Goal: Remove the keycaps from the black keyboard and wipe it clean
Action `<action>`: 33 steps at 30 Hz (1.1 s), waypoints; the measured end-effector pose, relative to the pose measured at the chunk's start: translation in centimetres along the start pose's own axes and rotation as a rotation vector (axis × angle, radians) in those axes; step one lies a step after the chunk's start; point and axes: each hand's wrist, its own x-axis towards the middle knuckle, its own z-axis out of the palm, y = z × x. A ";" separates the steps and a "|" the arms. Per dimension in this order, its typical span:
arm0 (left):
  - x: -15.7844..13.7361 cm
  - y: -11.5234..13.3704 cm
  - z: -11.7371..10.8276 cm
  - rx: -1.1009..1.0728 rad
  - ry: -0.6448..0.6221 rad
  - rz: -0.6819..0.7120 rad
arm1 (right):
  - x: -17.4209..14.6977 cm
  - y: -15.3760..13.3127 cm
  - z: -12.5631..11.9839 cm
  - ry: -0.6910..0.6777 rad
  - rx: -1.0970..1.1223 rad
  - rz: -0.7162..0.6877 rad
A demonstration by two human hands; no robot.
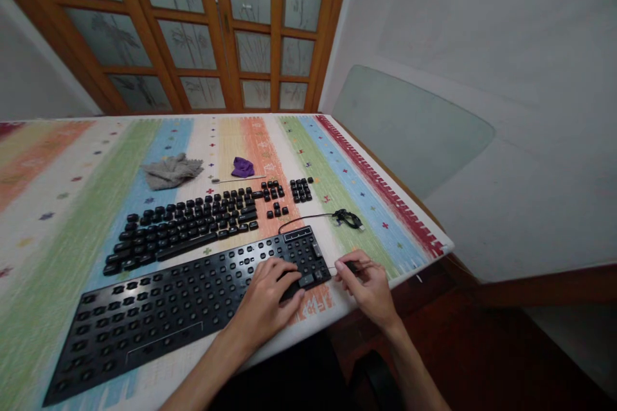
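A black keyboard, its key switches mostly bare, lies at a slant along the table's near side. My left hand rests over its right part, fingers bent and thumb close to the forefinger, gripping the keyboard there. A few keycaps still sit on the number pad beside those fingers. Just off the keyboard's right end, my right hand pinches a keycap puller with a dark handle; its thin wire points toward the number pad. Loose black keycaps stand behind the keyboard, laid out in rows like a key layout.
A coiled black cable runs from the keyboard's back. Farther off lie a grey cloth, a purple cloth and a thin stick-like brush. The striped tablecloth covers the table, whose right edge runs near a white wall.
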 end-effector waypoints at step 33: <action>-1.0 -0.4 1.5 -0.050 0.077 0.013 | 1.2 0.2 1.2 -0.100 -0.106 0.028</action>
